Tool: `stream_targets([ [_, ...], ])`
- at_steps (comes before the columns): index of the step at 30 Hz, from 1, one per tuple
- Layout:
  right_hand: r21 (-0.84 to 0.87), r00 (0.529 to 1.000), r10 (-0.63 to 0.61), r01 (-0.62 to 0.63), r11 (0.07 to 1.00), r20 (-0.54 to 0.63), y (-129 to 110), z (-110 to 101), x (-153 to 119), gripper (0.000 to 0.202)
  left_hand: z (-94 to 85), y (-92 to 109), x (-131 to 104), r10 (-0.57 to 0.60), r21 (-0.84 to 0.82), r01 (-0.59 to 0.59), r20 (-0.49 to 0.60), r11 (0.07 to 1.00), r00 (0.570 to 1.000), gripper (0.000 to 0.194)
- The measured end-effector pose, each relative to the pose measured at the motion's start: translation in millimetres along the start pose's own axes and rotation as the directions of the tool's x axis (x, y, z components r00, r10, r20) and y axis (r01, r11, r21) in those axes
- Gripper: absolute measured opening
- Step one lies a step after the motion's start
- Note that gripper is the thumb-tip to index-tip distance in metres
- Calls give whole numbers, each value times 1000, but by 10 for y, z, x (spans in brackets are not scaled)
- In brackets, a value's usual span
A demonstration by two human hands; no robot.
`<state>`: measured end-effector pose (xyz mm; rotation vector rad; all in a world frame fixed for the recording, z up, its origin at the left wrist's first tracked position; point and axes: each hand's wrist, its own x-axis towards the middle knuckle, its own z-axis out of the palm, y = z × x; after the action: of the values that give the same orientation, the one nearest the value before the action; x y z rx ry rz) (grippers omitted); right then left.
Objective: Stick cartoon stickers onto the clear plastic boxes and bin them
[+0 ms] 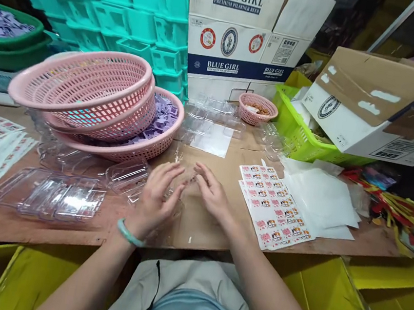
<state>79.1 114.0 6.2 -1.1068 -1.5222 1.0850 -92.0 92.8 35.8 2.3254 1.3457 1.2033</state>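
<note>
My left hand, with a pale green bangle at its wrist, is over the middle of the table, its thumb and fingers curved around a small clear piece that is hard to make out. Facing it, my right hand has its fingertips at the other side of that clear piece. Left of my left hand lies an open clear plastic box, and farther left is an overlapping row of clear plastic cases. Sheets of cat stickers lie to the right of my right hand.
Stacked pink baskets stand at the left, purple pieces in the lowest. Behind are turquoise crates and a beer carton. A small pink basket, a green basket and white sheets are at the right.
</note>
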Motion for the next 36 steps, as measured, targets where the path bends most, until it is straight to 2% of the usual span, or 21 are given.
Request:
stream_targets([
  [2,-145,999,-49,45,988,-23,67,162,95,43,67,-217,77,18,157,-20,16,987,1000,35],
  [4,-300,991,-133,121,946,-20,129,197,70,43,164,-388,121,-14,287,-14,96,958,995,35],
  [6,-408,984,-179,171,897,18,175,89,12,42,232,-499,140,-78,395,13,148,918,986,35],
  [7,-443,987,-163,154,883,18,192,-11,4,42,246,-535,146,-105,437,27,155,899,982,34],
  [9,-490,996,-75,44,871,-43,220,-262,83,38,243,-573,162,-135,490,43,154,871,979,33],
  [11,-505,990,11,-81,859,-140,246,-489,309,31,232,-564,192,-137,506,42,151,861,979,35],
  [13,-508,980,29,-128,852,-198,273,-594,646,27,254,-501,231,-123,491,37,144,870,982,39],
  [15,-492,970,9,-131,861,-242,297,-540,1019,35,325,-390,266,-97,441,29,133,897,986,44],
  [17,-425,964,18,-133,895,-265,315,-383,1344,42,427,-256,282,-62,352,9,139,936,988,46],
  [19,-337,968,59,-141,931,-242,333,-231,1557,28,519,-135,269,-27,232,-12,164,973,986,47],
  [21,-270,976,101,-152,951,-194,354,-175,1612,6,563,-52,231,-11,124,-11,178,992,984,47],
  [24,-165,976,128,-157,974,-175,376,-305,1361,11,547,13,160,-41,36,36,161,999,986,53],
  [28,44,971,186,-181,983,-150,326,-635,601,17,544,83,126,-86,30,82,166,996,982,75],
  [30,292,957,270,-229,929,-106,277,-750,218,19,585,124,155,-64,60,55,166,997,984,85],
  [32,526,935,353,-287,800,-26,242,-804,-74,19,622,153,209,-27,68,15,184,998,983,87],
  [33,593,923,385,-317,741,12,235,-812,-177,19,631,159,243,-11,57,-1,212,998,977,86],
  [35,596,895,443,-387,703,59,241,-805,-305,20,624,146,314,7,26,-16,295,1000,956,80],
  [36,555,880,472,-416,720,49,247,-798,-338,23,613,127,348,8,15,-14,337,1000,941,78],
])
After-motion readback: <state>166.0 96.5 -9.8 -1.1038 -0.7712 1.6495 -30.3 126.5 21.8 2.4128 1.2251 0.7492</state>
